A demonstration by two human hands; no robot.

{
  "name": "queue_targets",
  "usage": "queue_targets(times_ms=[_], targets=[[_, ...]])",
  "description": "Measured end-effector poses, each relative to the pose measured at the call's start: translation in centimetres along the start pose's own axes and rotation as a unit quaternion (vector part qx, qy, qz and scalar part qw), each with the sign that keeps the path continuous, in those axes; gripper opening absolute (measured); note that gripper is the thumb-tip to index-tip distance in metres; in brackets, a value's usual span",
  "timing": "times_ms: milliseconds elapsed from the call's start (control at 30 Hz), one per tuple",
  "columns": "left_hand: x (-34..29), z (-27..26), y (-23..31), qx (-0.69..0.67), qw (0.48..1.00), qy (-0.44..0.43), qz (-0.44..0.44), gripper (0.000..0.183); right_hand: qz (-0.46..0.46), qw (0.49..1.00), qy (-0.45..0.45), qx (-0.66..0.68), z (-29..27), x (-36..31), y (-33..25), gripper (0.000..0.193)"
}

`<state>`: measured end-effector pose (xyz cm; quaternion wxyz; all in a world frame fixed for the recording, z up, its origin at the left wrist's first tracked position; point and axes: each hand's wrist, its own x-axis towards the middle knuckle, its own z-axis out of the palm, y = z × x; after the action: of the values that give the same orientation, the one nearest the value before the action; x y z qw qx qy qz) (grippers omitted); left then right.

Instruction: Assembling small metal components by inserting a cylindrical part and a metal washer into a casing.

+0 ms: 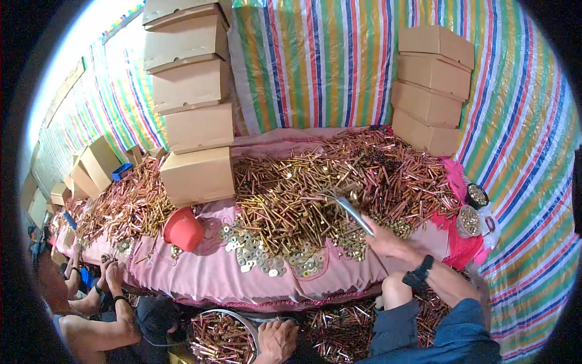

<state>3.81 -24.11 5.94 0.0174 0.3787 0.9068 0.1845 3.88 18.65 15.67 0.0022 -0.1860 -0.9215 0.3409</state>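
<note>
My right hand [385, 239] is closed round the near end of a silvery hand rake [351, 212]. Its thin prongs reach into a large pile of long, brassy and coppery metal bolts [279, 200]; their tips are hard to make out. At the bottom of the view, my left hand [277, 340] is curled at the rim of a round container [250, 327], fingers mostly hidden. More long bolts [219, 343] fill that container. Flat washers [260, 255] and small nuts [350, 241] lie along the near side of the pile, on a pink cloth [200, 273].
A red bucket [183, 229] lies tipped left of the washers. Cardboard boxes are stacked behind it [197, 176] and at back right [427, 133]. Tubs of small parts [468, 221] stand at the right. Another person's hands [111, 273] work at the left. Loose bolts [339, 327] lie below the table edge.
</note>
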Motion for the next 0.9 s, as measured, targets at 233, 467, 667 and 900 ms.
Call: queue_targets(times_ms=[233,467,667,900], targets=[[-1.6,-1.2,-0.9,-0.059,0.997,0.044,0.002,0.019,-0.095,0.988,0.123,-0.002,-5.2,4.0,-1.6,0.063],[-1.6,-2.3,-1.0,-0.099,0.992,0.072,-0.02,0.016,-0.047,0.993,0.103,0.024,-4.3,22.9,-6.4,0.057],[0.2,-2.9,0.0,-0.127,0.988,0.084,0.011,0.019,0.029,0.999,-0.002,-0.045,2.3,26.8,-3.1,0.068],[-0.9,-2.2,-0.9,-0.082,0.994,0.069,0.009,0.019,0.037,0.999,-0.01,-0.03,4.1,17.7,1.8,0.065]])
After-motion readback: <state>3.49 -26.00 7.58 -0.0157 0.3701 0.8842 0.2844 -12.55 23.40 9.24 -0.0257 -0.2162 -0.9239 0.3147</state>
